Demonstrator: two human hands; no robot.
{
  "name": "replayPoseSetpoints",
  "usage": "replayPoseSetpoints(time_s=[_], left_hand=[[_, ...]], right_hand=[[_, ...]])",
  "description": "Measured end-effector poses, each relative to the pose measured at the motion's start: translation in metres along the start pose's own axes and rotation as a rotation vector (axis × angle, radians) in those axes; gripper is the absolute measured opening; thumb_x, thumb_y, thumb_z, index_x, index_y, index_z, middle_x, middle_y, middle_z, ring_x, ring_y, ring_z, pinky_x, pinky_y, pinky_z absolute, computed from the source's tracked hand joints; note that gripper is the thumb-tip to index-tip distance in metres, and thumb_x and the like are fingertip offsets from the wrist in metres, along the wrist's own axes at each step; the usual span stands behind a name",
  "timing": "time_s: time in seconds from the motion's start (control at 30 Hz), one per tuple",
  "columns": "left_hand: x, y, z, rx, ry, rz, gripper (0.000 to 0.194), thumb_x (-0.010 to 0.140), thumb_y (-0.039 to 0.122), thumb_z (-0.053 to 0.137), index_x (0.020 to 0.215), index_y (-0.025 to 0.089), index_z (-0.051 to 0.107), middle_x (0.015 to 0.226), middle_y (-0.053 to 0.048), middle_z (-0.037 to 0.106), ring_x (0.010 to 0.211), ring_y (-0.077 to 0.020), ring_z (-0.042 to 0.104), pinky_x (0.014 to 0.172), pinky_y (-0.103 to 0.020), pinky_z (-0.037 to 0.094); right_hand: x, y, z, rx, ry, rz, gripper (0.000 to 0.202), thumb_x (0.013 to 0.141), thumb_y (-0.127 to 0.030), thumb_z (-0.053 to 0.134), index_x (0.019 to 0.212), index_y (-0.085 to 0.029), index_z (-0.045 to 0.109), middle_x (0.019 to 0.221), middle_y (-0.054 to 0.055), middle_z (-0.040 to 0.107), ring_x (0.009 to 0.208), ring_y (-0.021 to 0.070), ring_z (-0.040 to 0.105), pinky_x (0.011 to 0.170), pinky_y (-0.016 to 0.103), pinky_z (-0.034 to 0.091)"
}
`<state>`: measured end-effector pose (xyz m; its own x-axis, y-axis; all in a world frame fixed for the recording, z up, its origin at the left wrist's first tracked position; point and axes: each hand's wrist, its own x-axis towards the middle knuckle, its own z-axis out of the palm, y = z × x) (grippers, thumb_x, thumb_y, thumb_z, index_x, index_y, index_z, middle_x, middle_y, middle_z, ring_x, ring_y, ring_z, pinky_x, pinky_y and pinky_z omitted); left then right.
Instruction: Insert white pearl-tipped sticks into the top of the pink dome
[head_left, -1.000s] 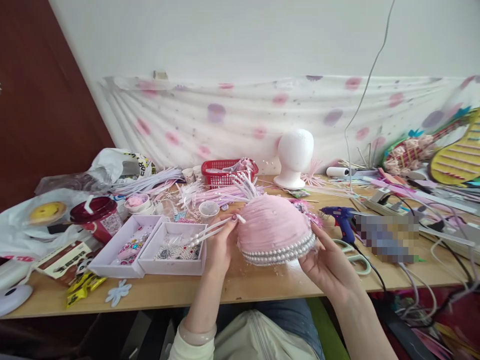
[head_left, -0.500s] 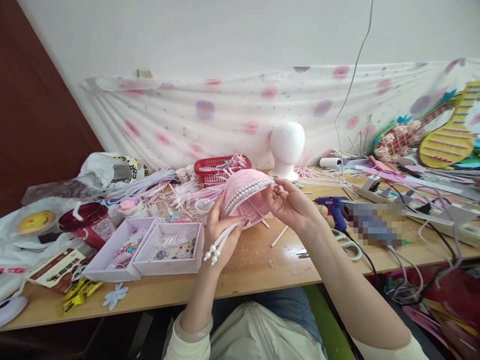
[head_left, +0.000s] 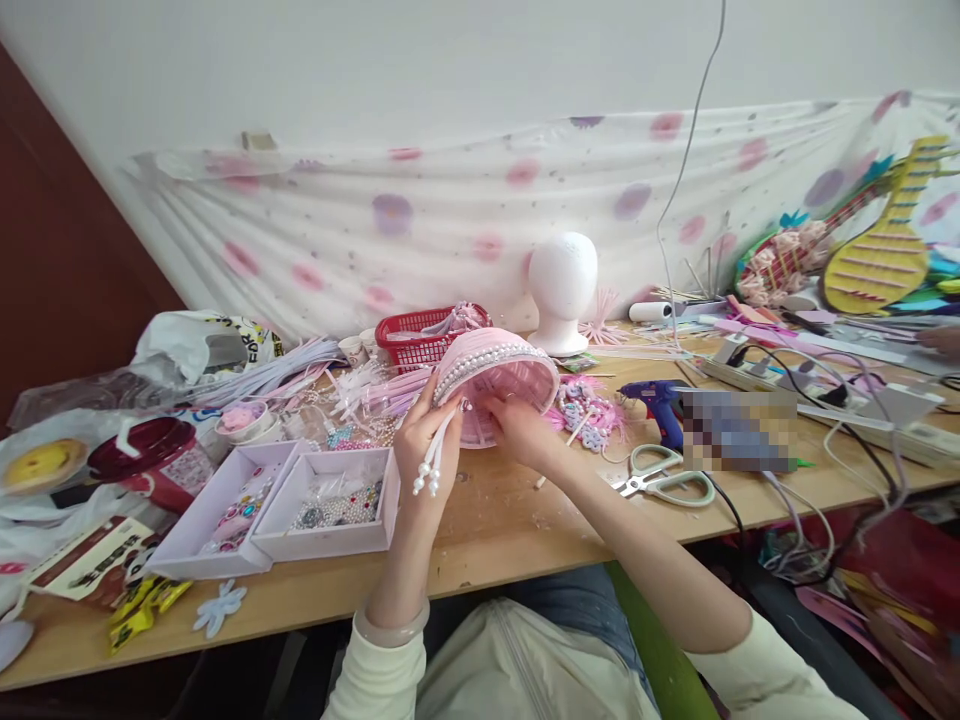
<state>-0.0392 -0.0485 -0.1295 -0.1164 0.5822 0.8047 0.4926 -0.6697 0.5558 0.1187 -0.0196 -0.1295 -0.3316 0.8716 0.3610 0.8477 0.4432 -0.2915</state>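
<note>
A pink bowl-shaped cap (head_left: 529,362), its rim edged with rows of white pearl beads, is tilted so that its hollow inside faces me. My left hand (head_left: 427,450) grips the left side of the rim. White strips with pearl ends (head_left: 429,470) hang over that hand. My right hand (head_left: 517,430) reaches into the hollow with its fingers bent and close together. Whatever those fingertips hold, if anything, is hidden. A white foam head (head_left: 562,290) stands behind the cap.
Left are white bead boxes (head_left: 326,545), a lidded red cup (head_left: 161,465) and a red basket (head_left: 390,350). Right lie scissors (head_left: 664,480), a blue glue gun (head_left: 664,405) and power strips (head_left: 750,370) with cables. A partial hand (head_left: 941,340) shows at the far right edge.
My right hand has left the right end of the beaded rim and moved left into the cap. The cap has turned, and the scissors and pink pieces behind it show more.
</note>
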Motion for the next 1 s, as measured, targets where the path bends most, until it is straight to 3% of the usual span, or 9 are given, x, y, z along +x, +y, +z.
replayPoseSetpoints(time_s=[0.23, 0.53, 0.83, 0.93, 1.0], left_hand=[[0.001, -0.001, 0.003, 0.017, -0.008, 0.031, 0.025, 0.083, 0.015, 0.059, 0.1, 0.023, 0.075, 0.132, -0.007, 0.061, 0.115, -0.0247, 0.062, 0.101, -0.04, 0.05], [-0.002, -0.002, 0.006, 0.038, 0.01, 0.054, 0.023, 0.084, 0.018, 0.059, 0.1, 0.022, 0.075, 0.131, -0.009, 0.061, 0.113, -0.0237, 0.063, 0.099, -0.038, 0.05], [-0.002, -0.002, 0.006, 0.061, 0.049, 0.102, 0.023, 0.085, 0.018, 0.059, 0.101, 0.02, 0.075, 0.128, -0.011, 0.063, 0.111, -0.0232, 0.065, 0.097, -0.037, 0.052], [-0.002, -0.003, 0.004, 0.042, 0.043, 0.099, 0.023, 0.084, 0.018, 0.059, 0.102, 0.02, 0.074, 0.128, -0.01, 0.063, 0.112, -0.0231, 0.064, 0.098, -0.037, 0.052], [-0.003, -0.003, 0.002, 0.035, 0.016, 0.102, 0.024, 0.085, 0.017, 0.059, 0.103, 0.021, 0.074, 0.129, -0.01, 0.063, 0.112, -0.0231, 0.063, 0.098, -0.038, 0.052]], right_hand=[[0.017, -0.011, 0.005, -0.157, -0.101, 0.084, 0.051, 0.094, -0.016, 0.036, 0.145, -0.017, 0.041, 0.107, 0.019, 0.066, 0.089, 0.0274, 0.066, 0.075, 0.036, 0.048], [0.02, -0.01, 0.008, -0.099, -0.11, 0.089, 0.049, 0.092, -0.016, 0.038, 0.141, -0.015, 0.045, 0.106, 0.018, 0.069, 0.087, 0.0277, 0.067, 0.073, 0.035, 0.047], [0.027, -0.005, 0.006, 0.245, -0.079, 0.09, 0.044, 0.086, -0.006, 0.04, 0.128, -0.009, 0.052, 0.109, 0.017, 0.069, 0.095, 0.0253, 0.064, 0.079, 0.032, 0.047], [0.008, -0.004, -0.001, 0.481, -0.072, 0.08, 0.04, 0.084, -0.012, 0.049, 0.122, -0.009, 0.057, 0.105, 0.016, 0.069, 0.091, 0.0256, 0.065, 0.082, 0.038, 0.049], [-0.013, -0.008, -0.01, 0.802, -0.029, 0.075, 0.042, 0.079, -0.018, 0.06, 0.121, -0.013, 0.058, 0.113, 0.014, 0.068, 0.099, 0.0257, 0.064, 0.089, 0.041, 0.049]])
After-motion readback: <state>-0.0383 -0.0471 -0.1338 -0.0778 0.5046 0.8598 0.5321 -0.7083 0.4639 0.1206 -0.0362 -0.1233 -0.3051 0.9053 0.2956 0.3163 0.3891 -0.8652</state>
